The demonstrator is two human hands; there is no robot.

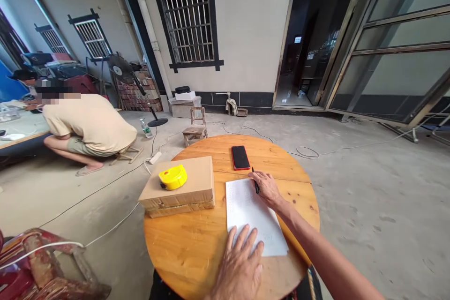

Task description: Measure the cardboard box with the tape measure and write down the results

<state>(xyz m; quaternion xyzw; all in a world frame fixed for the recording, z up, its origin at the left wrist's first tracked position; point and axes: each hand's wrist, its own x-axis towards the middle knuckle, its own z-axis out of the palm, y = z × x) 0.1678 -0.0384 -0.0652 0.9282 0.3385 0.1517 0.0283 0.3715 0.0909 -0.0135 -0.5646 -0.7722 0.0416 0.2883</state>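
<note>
A white sheet of paper [242,213] with faint marks lies on a round wooden table [186,243]. My left hand [241,258] rests flat over the paper's lower left part, fingers spread. In my right hand [266,187] is a black pen [256,186], held near the paper's upper right edge; whether its tip touches the paper I cannot tell. Beyond the paper lies a phone [240,157] with a red edge and a dark screen. To the left, a yellow tape measure [173,177] sits on top of a closed cardboard box [197,173].
A small wooden chair [195,127] stands past the table. At the left a person [89,124] crouches on a low stool beside another table [21,129]. A standing fan [135,82], a water bottle [146,128] and cables are on the floor. A worn red stool [45,262] is near left.
</note>
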